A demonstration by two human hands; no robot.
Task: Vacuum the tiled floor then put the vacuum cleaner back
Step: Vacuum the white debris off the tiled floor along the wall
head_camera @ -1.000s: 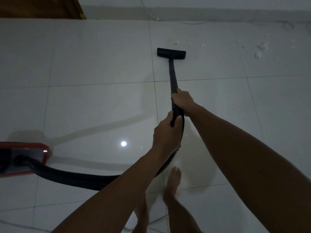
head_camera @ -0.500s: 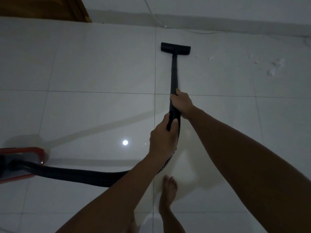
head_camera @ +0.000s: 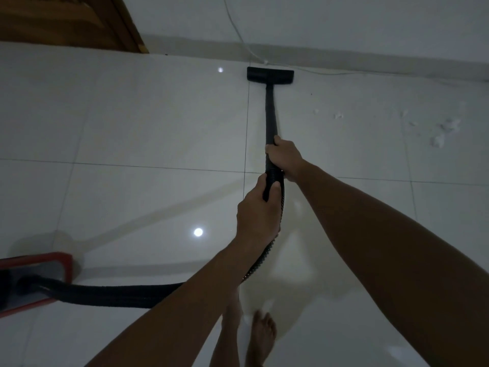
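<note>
Head view. Vacuum wand [head_camera: 270, 112], black, rigid, straight: right hand [head_camera: 284, 154] grasps it above, left hand [head_camera: 258, 210] grips the ribbed hose [head_camera: 111, 294] end below. Floor nozzle [head_camera: 270, 74], flat rectangle, on glossy white tiled floor [head_camera: 132, 123] near the wall [head_camera: 344, 19]. Red-rimmed vacuum body [head_camera: 34, 279] cut off left. White debris [head_camera: 439, 136] right, blurred.

Both arms reached forward — the right hand [head_camera: 285, 154] gripped ahead. The left hand [head_camera: 257, 210] gripped just behind, fingers curled.
</note>
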